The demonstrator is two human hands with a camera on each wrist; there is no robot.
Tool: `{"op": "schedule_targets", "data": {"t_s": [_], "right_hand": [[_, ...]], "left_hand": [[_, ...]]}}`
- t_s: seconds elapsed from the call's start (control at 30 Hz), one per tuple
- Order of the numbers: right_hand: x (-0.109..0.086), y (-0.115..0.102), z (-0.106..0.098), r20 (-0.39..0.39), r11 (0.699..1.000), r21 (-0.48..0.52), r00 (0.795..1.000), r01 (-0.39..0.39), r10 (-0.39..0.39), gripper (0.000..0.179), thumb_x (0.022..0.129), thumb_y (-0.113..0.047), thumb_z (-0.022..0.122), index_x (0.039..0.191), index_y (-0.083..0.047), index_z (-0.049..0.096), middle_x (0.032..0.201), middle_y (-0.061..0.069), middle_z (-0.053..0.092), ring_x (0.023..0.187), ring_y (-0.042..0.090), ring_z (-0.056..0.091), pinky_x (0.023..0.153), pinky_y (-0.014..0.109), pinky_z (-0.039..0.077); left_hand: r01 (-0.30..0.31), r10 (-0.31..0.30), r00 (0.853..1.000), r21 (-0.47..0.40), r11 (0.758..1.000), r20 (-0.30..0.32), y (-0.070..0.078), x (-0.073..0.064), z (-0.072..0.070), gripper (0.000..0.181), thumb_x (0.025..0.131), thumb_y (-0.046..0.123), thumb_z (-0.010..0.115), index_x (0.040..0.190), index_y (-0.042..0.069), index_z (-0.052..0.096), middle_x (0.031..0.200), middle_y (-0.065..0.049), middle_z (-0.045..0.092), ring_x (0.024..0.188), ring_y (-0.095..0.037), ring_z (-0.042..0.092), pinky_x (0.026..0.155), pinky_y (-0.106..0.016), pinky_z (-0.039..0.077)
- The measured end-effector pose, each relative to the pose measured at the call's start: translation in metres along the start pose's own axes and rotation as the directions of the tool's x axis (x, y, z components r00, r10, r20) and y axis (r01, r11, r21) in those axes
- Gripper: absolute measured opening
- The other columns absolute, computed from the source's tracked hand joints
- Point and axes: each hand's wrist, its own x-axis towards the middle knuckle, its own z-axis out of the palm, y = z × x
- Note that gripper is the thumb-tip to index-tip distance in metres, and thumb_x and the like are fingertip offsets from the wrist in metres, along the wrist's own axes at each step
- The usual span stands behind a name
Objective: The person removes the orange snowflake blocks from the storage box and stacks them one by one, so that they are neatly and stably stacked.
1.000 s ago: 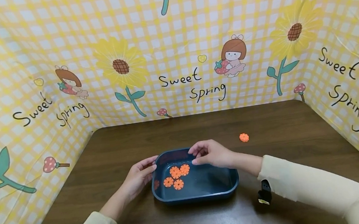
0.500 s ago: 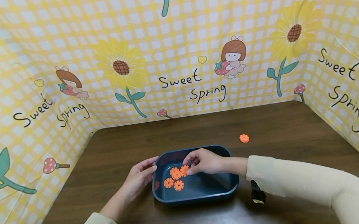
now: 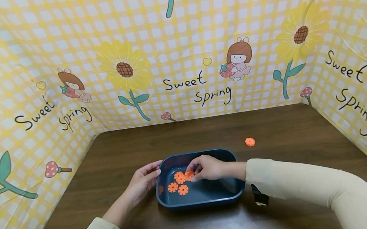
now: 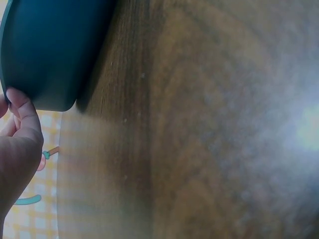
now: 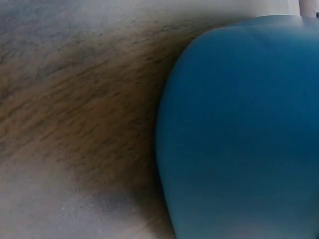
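Observation:
A dark blue rectangular box stands on the wooden table in the head view. At its left end, my left hand grips the rim between thumb and fingers; the left wrist view shows these fingers at the box's edge. Several orange notched discs lie in the left part of the box. My right hand reaches inside over the right wall, thumb and fingers pinching an orange notched disc beside the others. The fingertips partly hide that disc. In the right wrist view, the box's blue wall fills the right side.
Another orange notched disc lies on the table behind the box, to the right. A yellow checked cloth with printed flowers surrounds the table at the back and sides.
My right hand has moved left and down into the box, and its fingertips have closed on a disc there. The left hand has kept its place on the rim.

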Motion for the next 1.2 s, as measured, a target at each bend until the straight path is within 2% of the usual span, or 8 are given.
{"op": "schedule_targets", "data": {"t_s": [0.57,0.9,1.2], "right_hand": [[0.007,0.0,0.005,0.019,0.993,-0.103,0.998,0.055,-0.053,0.034,0.085,-0.006,0.075,0.118,-0.007,0.067,0.108,0.003,0.062,0.084,0.01,0.057,0.075,0.025,0.049],[0.005,-0.001,0.012,-0.004,0.973,-0.201,0.993,0.113,-0.116,0.033,0.087,-0.005,0.073,0.118,-0.004,0.066,0.103,0.005,0.057,0.075,0.008,0.054,0.068,0.022,0.048],[0.005,-0.002,0.014,-0.018,0.971,-0.219,0.995,0.093,-0.099,0.032,0.087,-0.008,0.073,0.119,-0.006,0.068,0.1,0.004,0.056,0.074,0.009,0.053,0.065,0.023,0.047]], "left_hand": [[-0.002,0.002,1.0,0.014,1.0,0.012,0.0,-0.001,0.0,0.047,0.098,0.01,0.057,0.142,-0.003,0.044,0.124,-0.016,0.054,0.106,-0.019,0.058,0.09,-0.031,0.05],[0.0,0.0,1.0,0.01,1.0,0.003,0.0,-0.001,0.001,0.046,0.099,0.008,0.056,0.142,-0.003,0.044,0.123,-0.016,0.054,0.105,-0.018,0.058,0.09,-0.031,0.05],[-0.001,0.0,1.0,0.009,1.0,0.002,-0.001,-0.001,0.002,0.046,0.099,0.008,0.056,0.142,-0.003,0.044,0.123,-0.016,0.054,0.105,-0.018,0.058,0.09,-0.031,0.05]]}}
